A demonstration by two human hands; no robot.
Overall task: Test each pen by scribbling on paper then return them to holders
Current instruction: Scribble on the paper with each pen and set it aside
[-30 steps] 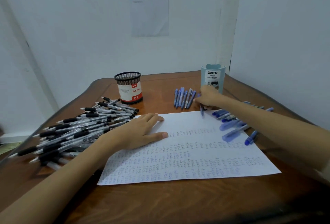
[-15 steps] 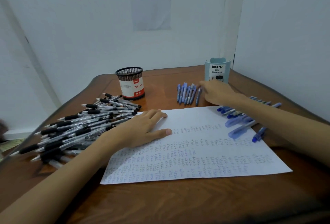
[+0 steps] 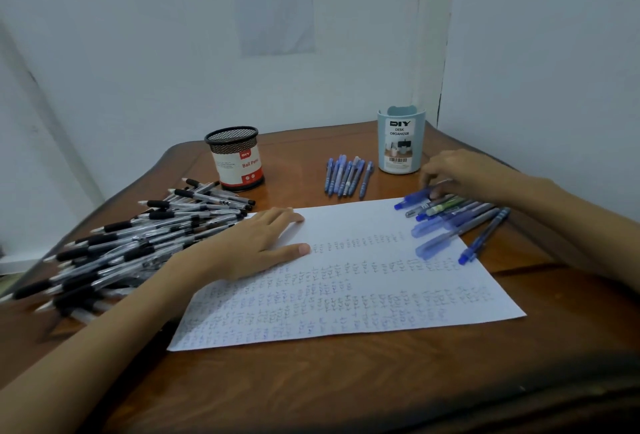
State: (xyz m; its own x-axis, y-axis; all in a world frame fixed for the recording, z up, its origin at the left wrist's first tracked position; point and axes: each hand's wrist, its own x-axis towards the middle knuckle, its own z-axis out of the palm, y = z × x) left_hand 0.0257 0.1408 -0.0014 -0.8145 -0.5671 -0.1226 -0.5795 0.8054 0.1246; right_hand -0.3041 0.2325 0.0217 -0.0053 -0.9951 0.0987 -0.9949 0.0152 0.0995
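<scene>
A white paper sheet (image 3: 346,281) covered in blue scribbles lies on the wooden table (image 3: 346,381). My left hand (image 3: 252,246) rests flat on the sheet's left edge, fingers straight. My right hand (image 3: 453,174) reaches over a loose group of blue pens (image 3: 450,225) at the sheet's right corner. Its curled fingertips pinch the back end of the topmost blue pen (image 3: 414,197), which still lies on the group. A neat row of blue pens (image 3: 348,177) lies beyond the paper, next to the pale blue desk organizer (image 3: 401,142). The black mesh holder (image 3: 235,160) stands at the back left.
A large heap of black-grip pens (image 3: 138,236) covers the table's left side, touching my left wrist. White walls close in behind and to the right. A printed note (image 3: 275,0) hangs on the back wall.
My right hand left the pen it carried at the right end of the row, then moved right and nearer to the loose blue pens. My left hand stayed on the paper.
</scene>
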